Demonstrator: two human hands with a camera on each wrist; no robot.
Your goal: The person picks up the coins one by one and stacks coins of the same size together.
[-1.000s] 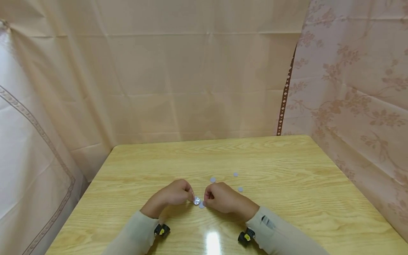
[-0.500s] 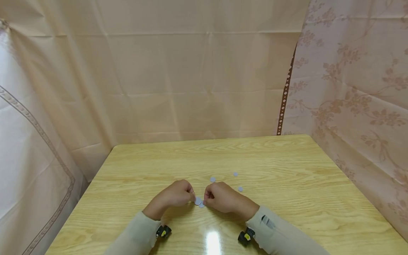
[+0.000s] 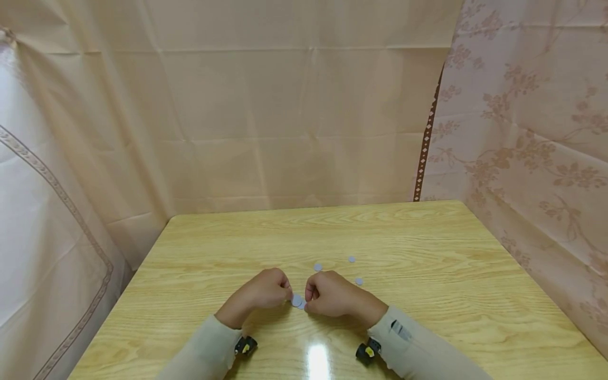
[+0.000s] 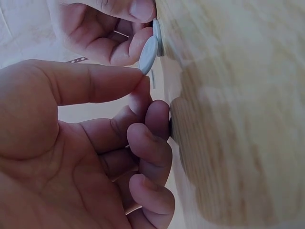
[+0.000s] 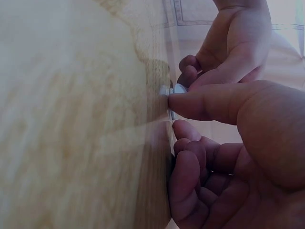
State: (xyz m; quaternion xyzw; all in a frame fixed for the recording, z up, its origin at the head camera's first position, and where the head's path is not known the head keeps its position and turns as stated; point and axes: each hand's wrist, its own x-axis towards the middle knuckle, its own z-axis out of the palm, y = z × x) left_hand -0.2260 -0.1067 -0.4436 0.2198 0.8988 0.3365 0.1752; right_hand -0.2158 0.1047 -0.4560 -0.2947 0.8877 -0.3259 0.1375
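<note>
My left hand (image 3: 266, 289) pinches a silver coin (image 4: 149, 55) by its edge between thumb and index finger. That coin is tilted up from the tabletop and overlaps a second coin (image 3: 302, 306). The second one lies low at the table surface, where my right hand (image 3: 332, 295) holds its edge between thumb (image 5: 190, 102) and fingertip. Both hands face each other, knuckles up, with the other fingers curled near the wood. In the right wrist view my right thumb hides much of the coins.
Three more coins lie flat beyond my right hand: one coin (image 3: 317, 267) just past its knuckles, another coin (image 3: 359, 282) to the right, and a smaller-looking coin (image 3: 352, 259) farther back. The wooden table (image 3: 228, 237) ends at a beige curtain (image 3: 285, 132).
My left hand has shifted slightly right, bringing its coin further over the second one. The coin's bright glare has gone as its tilt changed. My right hand has stayed nearly still.
</note>
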